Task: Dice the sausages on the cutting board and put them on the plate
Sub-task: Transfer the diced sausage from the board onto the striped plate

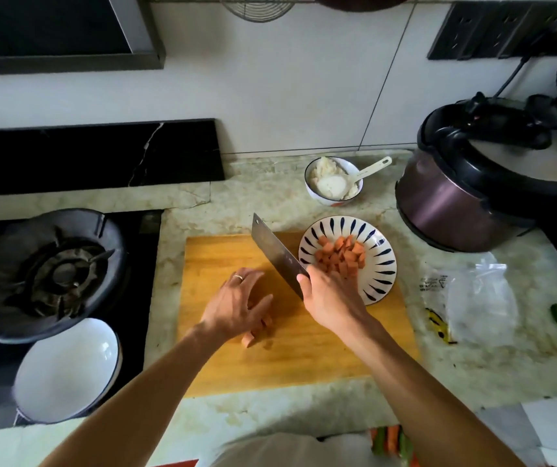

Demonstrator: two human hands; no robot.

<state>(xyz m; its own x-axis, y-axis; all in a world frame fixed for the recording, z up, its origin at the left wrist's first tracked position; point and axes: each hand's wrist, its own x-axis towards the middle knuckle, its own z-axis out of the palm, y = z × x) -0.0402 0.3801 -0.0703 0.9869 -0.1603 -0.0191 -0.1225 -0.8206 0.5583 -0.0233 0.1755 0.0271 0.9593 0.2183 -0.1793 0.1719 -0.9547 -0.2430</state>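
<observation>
- Pink sausage pieces [257,332] lie on the wooden cutting board [236,365], partly under your left hand [238,306]; more diced bits [339,256] already sit on the striped plate [383,264].
- Your left hand lies flat over the pieces, with its fingers [253,281] close together and curved down a little.
- Your right hand [331,298] has its fingers wrapped tight round the handle of the cleaver [275,252], and the blade points away, above the board.
- Sausage looks soft, light and a bit slippery, so it may roll.
- Hold the pieces from the top with curled fingertips, well back from the blade.
</observation>
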